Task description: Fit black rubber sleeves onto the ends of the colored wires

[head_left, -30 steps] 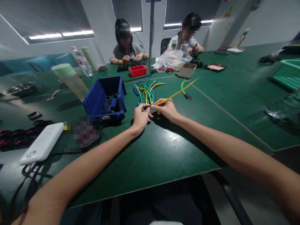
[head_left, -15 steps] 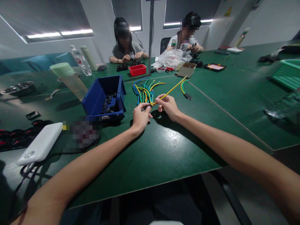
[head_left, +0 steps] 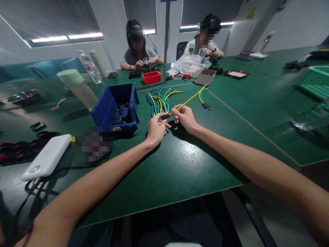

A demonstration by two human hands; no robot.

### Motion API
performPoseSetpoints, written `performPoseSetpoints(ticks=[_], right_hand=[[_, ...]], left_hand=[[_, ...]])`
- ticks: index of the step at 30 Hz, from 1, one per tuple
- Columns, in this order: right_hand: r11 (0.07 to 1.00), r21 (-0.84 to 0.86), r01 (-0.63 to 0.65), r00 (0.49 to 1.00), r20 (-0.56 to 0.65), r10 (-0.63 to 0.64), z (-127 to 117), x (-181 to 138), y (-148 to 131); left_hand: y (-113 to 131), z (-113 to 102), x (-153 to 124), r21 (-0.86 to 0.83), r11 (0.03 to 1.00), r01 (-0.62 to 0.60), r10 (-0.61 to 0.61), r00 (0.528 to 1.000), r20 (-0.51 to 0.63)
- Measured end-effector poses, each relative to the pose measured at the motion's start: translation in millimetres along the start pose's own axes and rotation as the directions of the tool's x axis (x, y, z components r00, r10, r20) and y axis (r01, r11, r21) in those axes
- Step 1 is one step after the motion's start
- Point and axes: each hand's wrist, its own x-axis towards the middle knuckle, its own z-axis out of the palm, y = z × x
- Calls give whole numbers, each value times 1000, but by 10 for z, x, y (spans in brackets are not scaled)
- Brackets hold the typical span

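Note:
Between the thumb and fingers of my left hand (head_left: 156, 129) is a small black connector (head_left: 165, 117). My right hand (head_left: 186, 118) pinches a yellow wire (head_left: 191, 98) close to that connector, and the wire's far end points up and to the right. Where wire and connector meet is too small to make out fully. Just behind my hands lies a bundle of blue, green and yellow wires (head_left: 160, 99). A wired piece with black connectors (head_left: 206, 106) rests on the table to the right. On the left, a blue bin (head_left: 115, 125) holds several black parts (head_left: 120, 113).
A white power bank (head_left: 47, 157) with cables lies at the left, near a tumbler (head_left: 77, 87) and a water bottle (head_left: 89, 67). Farther back are a red tray (head_left: 151, 77), a cardboard box (head_left: 205, 77) and plastic bags (head_left: 190, 64). Two people (head_left: 138, 51) sit opposite.
My left hand has shifted slightly right and its fingers have moved, so more of the black connector shows. My right hand keeps its pinch on the yellow wire, almost unmoved.

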Motion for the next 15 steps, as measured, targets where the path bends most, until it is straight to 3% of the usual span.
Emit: performPoseSetpoints(ticks=[15], right_hand=[[999, 19, -38, 999, -16, 38, 6, -11, 18]], left_hand=[[26, 1, 6, -10, 1000, -3, 3, 999, 38]])
